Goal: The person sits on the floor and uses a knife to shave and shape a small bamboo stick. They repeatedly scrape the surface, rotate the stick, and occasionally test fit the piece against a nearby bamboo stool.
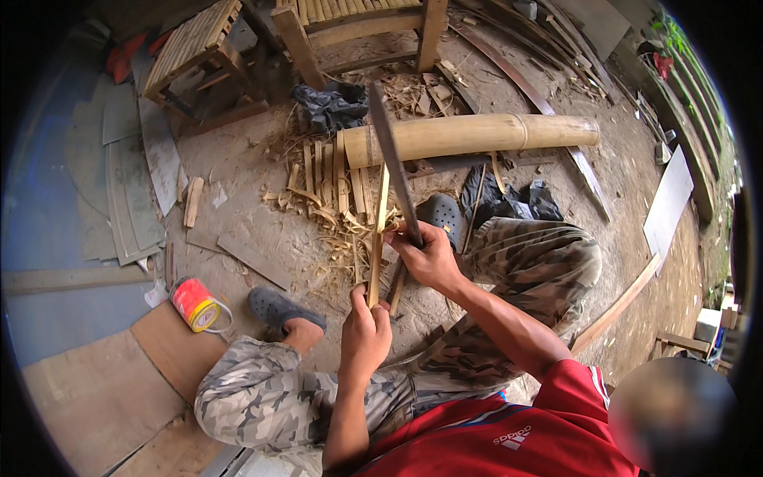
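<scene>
My left hand (367, 327) is closed round the lower end of a narrow bamboo strip (377, 254), which points up and away from me. My right hand (427, 254) grips a long dark-bladed knife (389, 151); its handle is mostly hidden in the fist. The blade slants up to the left and crosses in front of a thick bamboo pole (469, 137) lying on the ground. The strip stands just left of the blade, close to my right fingers. Several cut bamboo strips (322, 171) rest by the pole's left end, with curled shavings (342, 238) scattered around them.
Black plastic bags (332, 106) lie beyond and beside the pole. Bamboo-slat furniture (195, 48) stands at the back. A red and yellow can (197, 304) lies at the left on a board. Planks (509, 71) and a white sheet (669, 199) lie at the right.
</scene>
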`<move>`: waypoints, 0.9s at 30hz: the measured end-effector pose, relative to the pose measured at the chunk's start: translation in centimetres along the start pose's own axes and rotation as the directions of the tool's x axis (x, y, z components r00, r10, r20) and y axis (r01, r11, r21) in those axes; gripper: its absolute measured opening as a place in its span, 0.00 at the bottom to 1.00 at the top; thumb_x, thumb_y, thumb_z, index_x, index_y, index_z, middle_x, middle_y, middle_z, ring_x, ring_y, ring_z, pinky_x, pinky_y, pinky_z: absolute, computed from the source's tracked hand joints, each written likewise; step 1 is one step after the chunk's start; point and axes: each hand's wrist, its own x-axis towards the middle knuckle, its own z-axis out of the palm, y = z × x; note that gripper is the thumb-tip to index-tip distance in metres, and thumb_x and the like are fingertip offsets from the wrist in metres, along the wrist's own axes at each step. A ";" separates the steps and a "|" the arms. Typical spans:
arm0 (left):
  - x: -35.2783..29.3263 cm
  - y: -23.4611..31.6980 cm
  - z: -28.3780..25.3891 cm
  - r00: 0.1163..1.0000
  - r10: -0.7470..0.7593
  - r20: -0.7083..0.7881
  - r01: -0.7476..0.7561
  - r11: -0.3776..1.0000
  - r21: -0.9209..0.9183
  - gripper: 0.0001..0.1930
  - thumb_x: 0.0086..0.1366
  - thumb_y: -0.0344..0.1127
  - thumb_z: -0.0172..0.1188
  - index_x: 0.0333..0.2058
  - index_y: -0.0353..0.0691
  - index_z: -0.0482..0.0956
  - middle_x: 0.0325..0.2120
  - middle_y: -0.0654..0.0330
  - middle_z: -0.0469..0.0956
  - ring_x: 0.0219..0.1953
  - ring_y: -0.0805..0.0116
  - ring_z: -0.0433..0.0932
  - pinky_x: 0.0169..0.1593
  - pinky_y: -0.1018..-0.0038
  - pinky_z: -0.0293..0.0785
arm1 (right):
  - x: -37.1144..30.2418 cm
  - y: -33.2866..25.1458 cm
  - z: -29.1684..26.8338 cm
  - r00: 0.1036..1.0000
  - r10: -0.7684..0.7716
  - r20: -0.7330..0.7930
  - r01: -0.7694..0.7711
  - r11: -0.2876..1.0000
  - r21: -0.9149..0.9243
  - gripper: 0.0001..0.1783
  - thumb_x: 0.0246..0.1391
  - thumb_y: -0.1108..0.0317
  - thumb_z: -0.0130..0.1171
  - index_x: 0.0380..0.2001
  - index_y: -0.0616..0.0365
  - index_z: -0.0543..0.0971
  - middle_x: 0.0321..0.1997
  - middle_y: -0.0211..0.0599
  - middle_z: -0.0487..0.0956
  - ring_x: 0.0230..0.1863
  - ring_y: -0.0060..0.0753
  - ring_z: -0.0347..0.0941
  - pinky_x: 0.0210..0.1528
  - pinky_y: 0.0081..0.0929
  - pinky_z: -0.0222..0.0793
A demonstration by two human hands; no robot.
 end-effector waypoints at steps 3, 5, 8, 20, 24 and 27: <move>0.9 0.7 -0.6 0.970 -0.183 0.162 0.234 0.889 -0.393 0.15 0.68 0.27 0.44 0.52 0.36 0.60 0.31 0.51 0.79 0.29 0.67 0.80 0.32 0.67 0.76 | -0.1 -1.0 -0.1 0.986 0.148 0.081 -0.160 0.974 0.160 0.08 0.59 0.68 0.62 0.37 0.63 0.82 0.19 0.23 0.73 0.20 0.12 0.64 0.21 0.20 0.59; 1.7 1.6 -0.7 0.967 -0.197 0.163 0.256 0.789 -0.559 0.12 0.69 0.30 0.47 0.50 0.39 0.63 0.27 0.61 0.75 0.22 0.77 0.72 0.24 0.78 0.68 | -0.2 -1.2 -0.2 0.977 0.176 0.120 -0.200 0.951 0.234 0.08 0.60 0.68 0.62 0.36 0.63 0.81 0.19 0.23 0.72 0.20 0.13 0.64 0.21 0.19 0.58; 2.4 1.0 0.1 0.977 -0.175 0.119 0.212 0.789 -0.577 0.12 0.74 0.40 0.49 0.48 0.40 0.68 0.21 0.70 0.64 0.18 0.84 0.58 0.20 0.85 0.56 | -0.1 -1.4 -0.2 0.973 0.193 0.127 -0.218 0.946 0.239 0.09 0.60 0.67 0.62 0.35 0.63 0.79 0.18 0.23 0.71 0.19 0.13 0.64 0.20 0.19 0.58; -0.3 2.3 -1.2 0.892 -0.350 0.285 0.444 0.795 -0.414 0.19 0.76 0.48 0.43 0.48 0.37 0.74 0.22 0.63 0.69 0.19 0.74 0.67 0.24 0.74 0.65 | 5.3 -1.0 -4.4 0.922 0.220 -0.318 -0.146 0.959 0.241 0.13 0.61 0.62 0.61 0.30 0.61 0.79 0.15 0.22 0.67 0.14 0.18 0.62 0.17 0.20 0.58; -1.6 0.6 -3.1 0.890 -0.289 0.352 0.454 0.490 -0.744 0.17 0.76 0.45 0.42 0.52 0.39 0.70 0.21 0.70 0.63 0.15 0.84 0.59 0.17 0.84 0.56 | 7.7 -1.8 -9.9 0.878 0.280 -0.387 -0.221 0.956 0.192 0.23 0.59 0.49 0.62 0.30 0.62 0.79 0.13 0.22 0.65 0.12 0.18 0.61 0.14 0.22 0.56; 0.1 1.5 -3.8 0.932 -0.150 0.329 0.362 0.409 -0.838 0.18 0.76 0.44 0.43 0.55 0.37 0.69 0.23 0.68 0.64 0.16 0.83 0.59 0.19 0.83 0.60 | 5.7 -1.0 -8.3 0.884 0.317 -0.344 -0.365 0.927 -0.084 0.28 0.58 0.44 0.61 0.24 0.64 0.79 0.11 0.27 0.67 0.13 0.20 0.63 0.16 0.25 0.57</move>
